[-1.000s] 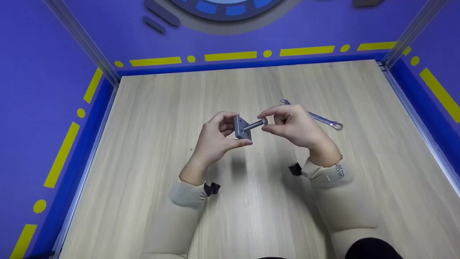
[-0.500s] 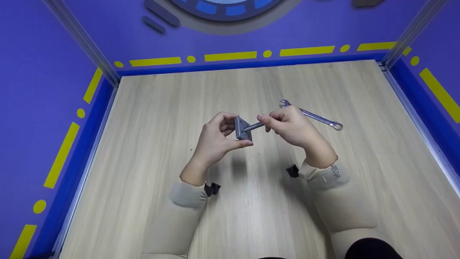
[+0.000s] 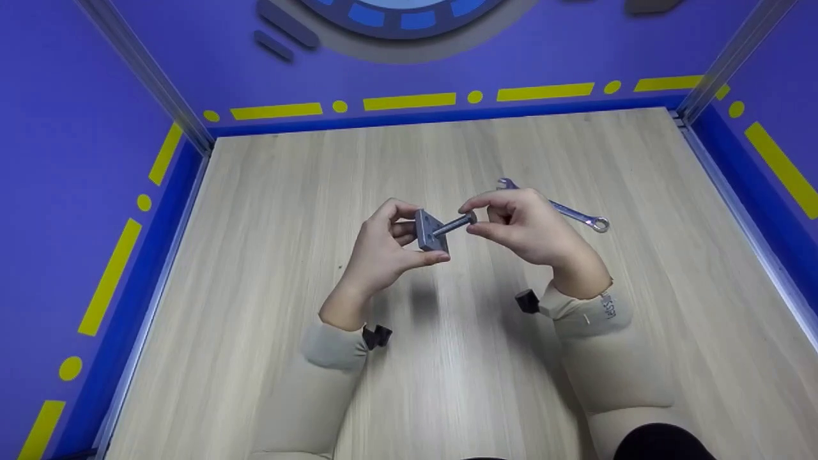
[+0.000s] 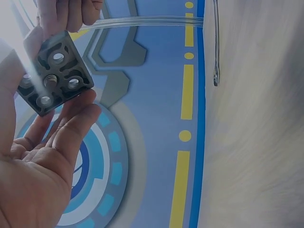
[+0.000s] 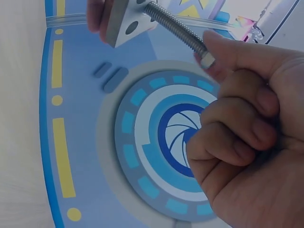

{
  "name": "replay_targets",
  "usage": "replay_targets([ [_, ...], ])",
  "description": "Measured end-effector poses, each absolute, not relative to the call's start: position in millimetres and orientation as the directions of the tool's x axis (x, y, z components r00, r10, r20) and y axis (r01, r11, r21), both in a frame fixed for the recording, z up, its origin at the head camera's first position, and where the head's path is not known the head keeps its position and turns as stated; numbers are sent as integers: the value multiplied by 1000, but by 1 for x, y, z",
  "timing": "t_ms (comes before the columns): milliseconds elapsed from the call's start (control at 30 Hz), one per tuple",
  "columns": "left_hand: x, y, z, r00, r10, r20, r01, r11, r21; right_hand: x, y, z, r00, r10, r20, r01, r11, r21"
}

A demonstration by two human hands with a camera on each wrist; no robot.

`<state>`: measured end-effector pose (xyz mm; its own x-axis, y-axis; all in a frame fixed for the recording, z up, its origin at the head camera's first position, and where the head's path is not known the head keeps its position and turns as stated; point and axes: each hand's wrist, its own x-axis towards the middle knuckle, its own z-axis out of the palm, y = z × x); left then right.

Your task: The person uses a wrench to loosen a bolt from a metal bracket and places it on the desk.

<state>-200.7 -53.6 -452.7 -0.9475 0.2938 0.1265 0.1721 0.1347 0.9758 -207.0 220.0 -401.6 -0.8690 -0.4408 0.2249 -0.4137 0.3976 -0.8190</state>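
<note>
My left hand [image 3: 381, 248] grips a square grey metal plate [image 3: 427, 231] by its edges, thumb below and fingers above. The plate has several holes, and in the left wrist view the threaded end of a bolt [image 4: 51, 81] shows in its middle hole. On the other side the long threaded shank sticks out toward my right hand [image 3: 521, 223]. That hand pinches the bolt's hex head [image 5: 207, 60] between thumb and index finger, with the other fingers curled in. Plate and bolt are held up above the table.
A combination wrench [image 3: 578, 215] lies on the wooden table [image 3: 287, 204] behind my right hand, partly hidden by it. Blue panels [image 3: 409, 80] with yellow marks stand at the back and both sides. Black blocks [image 3: 528, 301] sit at both wrists.
My right thumb and fingers rolled over the bolt head, covering it half a second ago, then went back to a spread pinch. My left hand and the plate stay nearly still.
</note>
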Motion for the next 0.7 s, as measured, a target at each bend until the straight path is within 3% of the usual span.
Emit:
replay_targets([
  [200,-201,-54,-452,-947,294,131,172,120,978,-208,221,-400,-876,-435,208,-389,382,-838],
  [467,-199,-52,-452,-944,297,142,188,134,973,-210,217,-401,-928,-356,109,-287,498,-818],
  [700,-199,-51,-453,-940,306,149,201,145,969,-208,215,-401,-924,-378,59,-264,517,-814],
])
